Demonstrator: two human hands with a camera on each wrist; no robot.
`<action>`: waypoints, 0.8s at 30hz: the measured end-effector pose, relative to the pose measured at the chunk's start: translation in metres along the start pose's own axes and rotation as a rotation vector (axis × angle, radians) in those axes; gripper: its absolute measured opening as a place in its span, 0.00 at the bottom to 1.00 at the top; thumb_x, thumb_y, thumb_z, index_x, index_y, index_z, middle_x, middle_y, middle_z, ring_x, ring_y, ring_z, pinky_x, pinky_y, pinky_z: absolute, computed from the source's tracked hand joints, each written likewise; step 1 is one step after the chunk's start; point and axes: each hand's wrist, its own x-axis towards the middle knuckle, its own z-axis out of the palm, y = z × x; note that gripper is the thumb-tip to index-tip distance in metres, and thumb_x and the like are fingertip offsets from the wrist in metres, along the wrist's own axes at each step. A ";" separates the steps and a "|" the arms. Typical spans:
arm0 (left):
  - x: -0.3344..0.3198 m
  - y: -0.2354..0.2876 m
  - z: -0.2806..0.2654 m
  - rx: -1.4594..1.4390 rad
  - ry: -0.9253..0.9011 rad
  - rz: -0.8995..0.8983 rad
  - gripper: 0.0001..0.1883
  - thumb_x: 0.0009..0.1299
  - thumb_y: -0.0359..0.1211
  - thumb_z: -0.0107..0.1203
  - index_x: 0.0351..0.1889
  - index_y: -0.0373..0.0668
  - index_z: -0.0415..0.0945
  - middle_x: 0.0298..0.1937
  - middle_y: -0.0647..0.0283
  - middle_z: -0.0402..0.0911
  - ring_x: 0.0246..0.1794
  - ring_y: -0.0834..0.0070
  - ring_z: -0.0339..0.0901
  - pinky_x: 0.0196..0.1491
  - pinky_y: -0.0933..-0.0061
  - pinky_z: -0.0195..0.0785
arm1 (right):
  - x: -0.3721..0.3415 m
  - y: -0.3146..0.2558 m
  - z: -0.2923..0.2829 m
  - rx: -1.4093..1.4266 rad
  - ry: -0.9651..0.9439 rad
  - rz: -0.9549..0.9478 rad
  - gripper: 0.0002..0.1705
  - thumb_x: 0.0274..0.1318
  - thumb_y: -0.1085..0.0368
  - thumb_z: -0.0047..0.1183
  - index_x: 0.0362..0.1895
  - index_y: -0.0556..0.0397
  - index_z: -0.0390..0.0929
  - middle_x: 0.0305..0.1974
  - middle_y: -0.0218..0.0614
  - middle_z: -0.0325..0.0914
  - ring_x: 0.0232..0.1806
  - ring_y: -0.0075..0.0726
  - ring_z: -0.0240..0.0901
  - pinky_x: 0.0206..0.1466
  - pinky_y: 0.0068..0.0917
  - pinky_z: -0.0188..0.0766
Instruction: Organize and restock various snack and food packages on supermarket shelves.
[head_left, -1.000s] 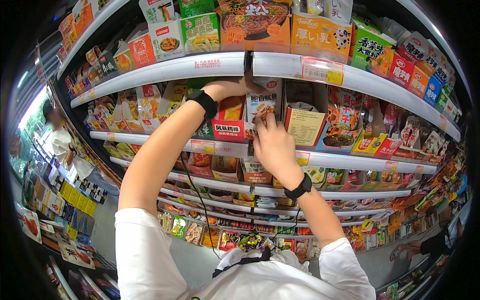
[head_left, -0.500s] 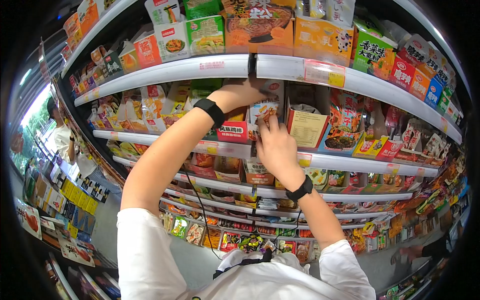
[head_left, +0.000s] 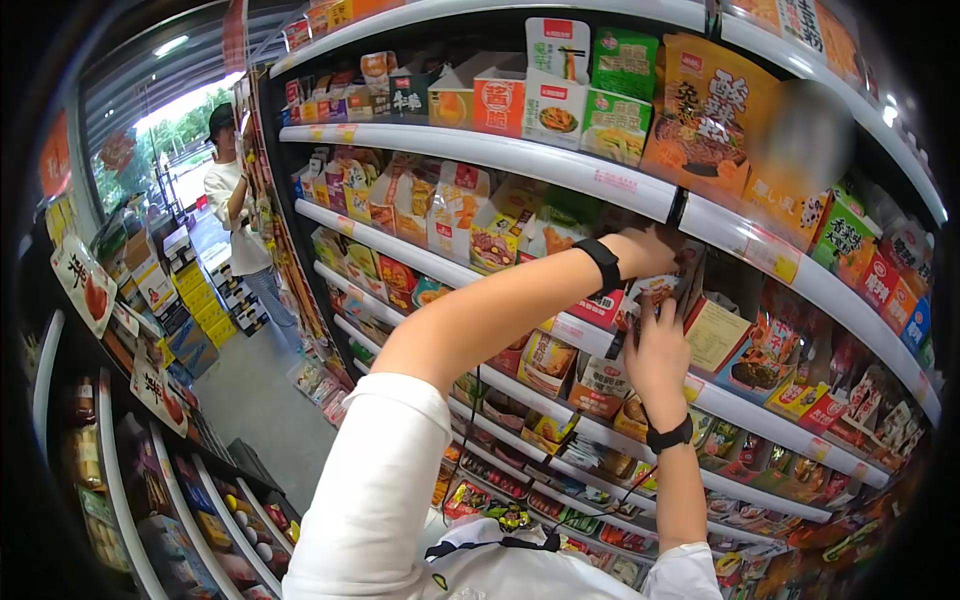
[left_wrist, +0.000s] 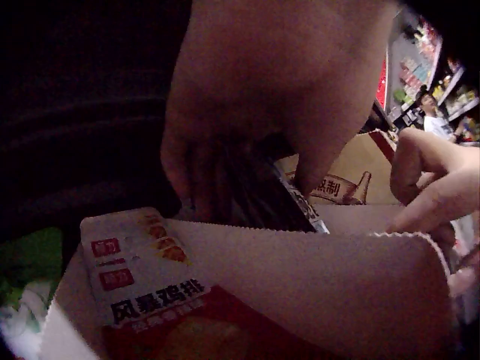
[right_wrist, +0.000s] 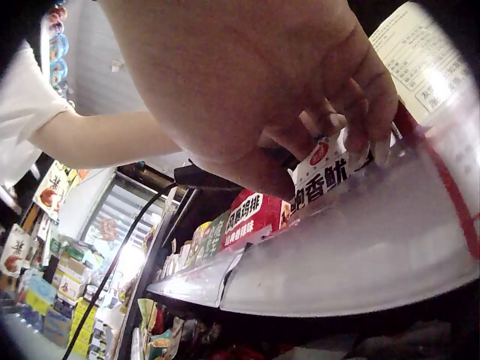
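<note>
My left hand [head_left: 650,250] reaches over a white cardboard display box [head_left: 657,287] on the shelf, fingers pointing down inside it. In the left wrist view its fingers and thumb pinch a dark, glossy packet [left_wrist: 259,187]; the packet's lower part is hidden behind a serrated cardboard edge. My right hand [head_left: 660,355] is at the front of the same box, fingers curled at its rim, and black lettering [right_wrist: 319,184] shows below them in the right wrist view. Beside it stands a red-and-white chicken snack box [right_wrist: 251,217].
A white shelf rail [head_left: 580,335] runs below the boxes and another rail [head_left: 600,180] passes close above my left hand. To the right is a box with a cream text panel [head_left: 715,335]. A person [head_left: 235,190] stands in the aisle; a black cable [right_wrist: 112,262] hangs near my right arm.
The head view has swung left, so the shelf sits further right and more of the aisle shows. Both hands stay at the same display box.
</note>
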 end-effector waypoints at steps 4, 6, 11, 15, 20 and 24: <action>-0.011 0.013 -0.022 0.054 -0.115 -0.038 0.28 0.61 0.53 0.51 0.49 0.39 0.71 0.48 0.42 0.73 0.47 0.50 0.73 0.46 0.56 0.68 | 0.001 -0.002 0.000 -0.006 0.006 -0.007 0.24 0.45 0.65 0.54 0.49 0.57 0.68 0.44 0.44 0.64 0.37 0.48 0.68 0.33 0.37 0.72; -0.006 0.007 -0.021 0.092 -0.188 -0.063 0.35 0.55 0.57 0.56 0.50 0.38 0.73 0.50 0.41 0.73 0.47 0.53 0.75 0.45 0.60 0.69 | 0.001 -0.003 0.000 -0.004 -0.001 -0.002 0.24 0.45 0.65 0.54 0.49 0.57 0.68 0.44 0.45 0.63 0.38 0.48 0.68 0.33 0.37 0.72; 0.005 0.010 -0.025 0.241 -0.411 -0.136 0.35 0.54 0.57 0.57 0.50 0.37 0.73 0.51 0.43 0.72 0.48 0.54 0.74 0.49 0.62 0.67 | 0.001 -0.001 0.000 -0.012 -0.006 -0.010 0.24 0.45 0.67 0.54 0.49 0.57 0.67 0.43 0.44 0.63 0.38 0.48 0.68 0.33 0.37 0.72; 0.005 0.002 -0.021 0.183 -0.409 -0.162 0.35 0.56 0.56 0.56 0.52 0.36 0.72 0.57 0.42 0.67 0.51 0.54 0.72 0.52 0.62 0.65 | 0.000 0.000 0.004 -0.006 0.014 -0.003 0.24 0.44 0.67 0.54 0.49 0.57 0.67 0.42 0.43 0.63 0.38 0.48 0.67 0.34 0.38 0.72; 0.015 -0.018 -0.014 0.029 -0.347 -0.276 0.46 0.50 0.57 0.58 0.61 0.36 0.60 0.62 0.44 0.61 0.59 0.53 0.64 0.59 0.61 0.58 | -0.001 -0.001 0.003 -0.019 0.014 -0.001 0.24 0.42 0.69 0.53 0.49 0.58 0.67 0.40 0.43 0.63 0.39 0.47 0.67 0.34 0.38 0.71; 0.032 -0.053 0.010 -0.034 -0.202 -0.060 0.41 0.53 0.56 0.55 0.59 0.39 0.62 0.60 0.48 0.65 0.58 0.54 0.64 0.59 0.61 0.57 | 0.000 -0.005 0.001 0.036 0.012 0.024 0.21 0.48 0.66 0.50 0.49 0.56 0.68 0.39 0.44 0.64 0.39 0.50 0.68 0.33 0.41 0.70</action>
